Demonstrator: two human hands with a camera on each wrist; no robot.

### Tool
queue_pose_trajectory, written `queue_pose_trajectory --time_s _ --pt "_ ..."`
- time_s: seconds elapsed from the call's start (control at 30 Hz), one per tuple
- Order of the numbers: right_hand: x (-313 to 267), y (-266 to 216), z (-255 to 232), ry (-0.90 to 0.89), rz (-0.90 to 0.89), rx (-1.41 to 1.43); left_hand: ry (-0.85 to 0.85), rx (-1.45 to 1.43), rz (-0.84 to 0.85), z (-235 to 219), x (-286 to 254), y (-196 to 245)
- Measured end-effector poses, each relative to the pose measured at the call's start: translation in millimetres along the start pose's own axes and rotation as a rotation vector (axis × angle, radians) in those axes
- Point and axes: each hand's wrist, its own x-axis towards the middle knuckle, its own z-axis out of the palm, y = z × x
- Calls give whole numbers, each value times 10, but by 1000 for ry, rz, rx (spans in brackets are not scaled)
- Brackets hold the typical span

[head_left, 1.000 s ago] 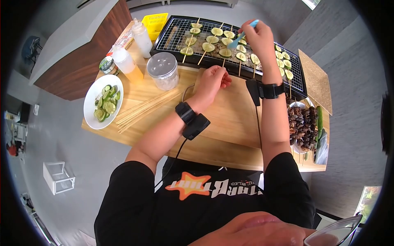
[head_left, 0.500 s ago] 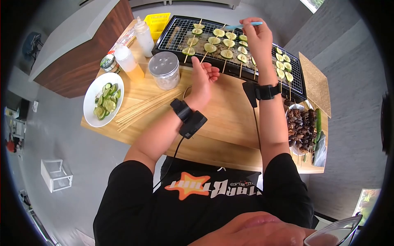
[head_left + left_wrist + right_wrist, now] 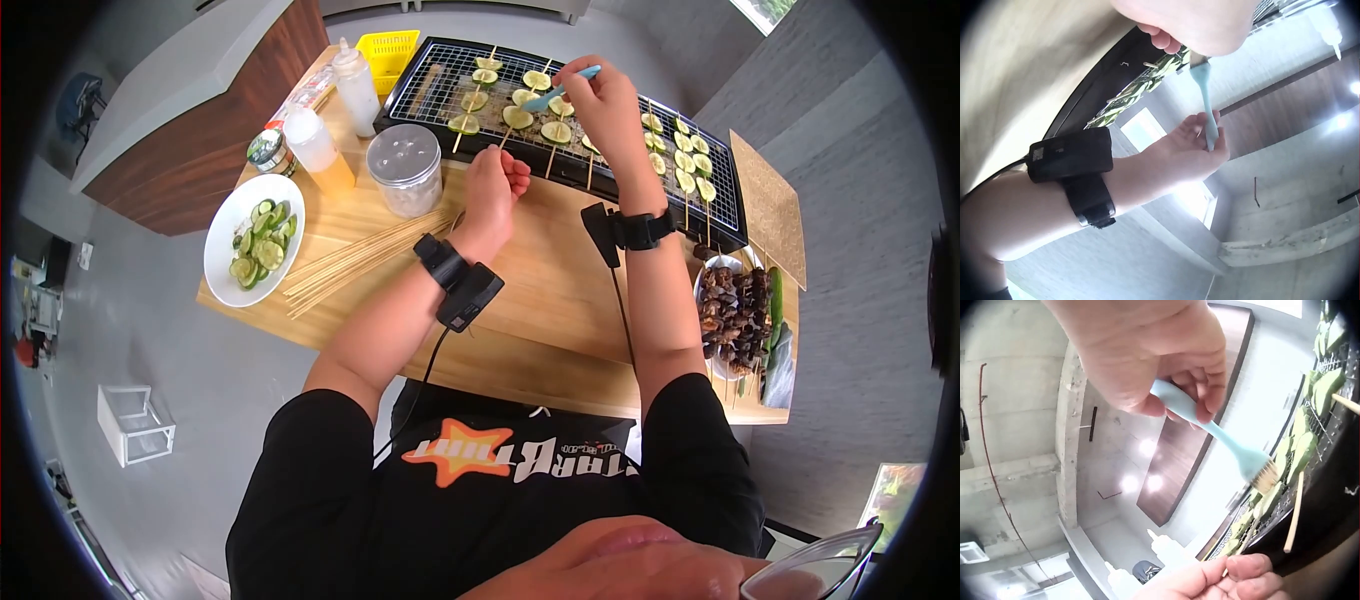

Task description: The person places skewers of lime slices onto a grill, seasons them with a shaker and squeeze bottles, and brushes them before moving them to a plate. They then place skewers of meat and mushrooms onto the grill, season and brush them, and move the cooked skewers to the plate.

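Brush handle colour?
Light blue handle; the right wrist view shows it best.

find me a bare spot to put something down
Widest: the bare table between the forearms, in front of the grill. Smaller: mesh at the grill's left end, beside the skewered slices. Crowded: the table's left, with bowl, bottles, jar and sticks; right, with dark skewers.

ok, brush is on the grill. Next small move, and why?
Probably a short stroke of the brush along the slices on the second skewer from the head view's left: the right hand holds the brush with its tip down at them, and the left hand seems to pinch the skewer's near end, which should steady it.
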Motion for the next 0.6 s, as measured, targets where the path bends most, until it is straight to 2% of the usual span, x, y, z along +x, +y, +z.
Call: queue_pose_trajectory --time_s 0.03,0.13,0.23,0.27,0.37,0.47,0.6 --pt "-2 -6 5 32 -19 8 -2 2 1 -3 3 0" --pt "-8 -89 -45 -116 20 3 -11 -6 4 -15 14 8" --pt "-35 -205 -86 -71 50 -51 -25 7 22 5 7 28" --pt "-15 -184 -94 6 5 38 -30 14 31 22 2 43" --pt "43 -134 -135 192 -81 287 -92 209 214 70 -29 102" --pt "88 -78 -199 247 -120 281 -101 308 308 123 -80 124" --pt "99 94 -128 183 -88 241 -85 334 205 46 -34 57"
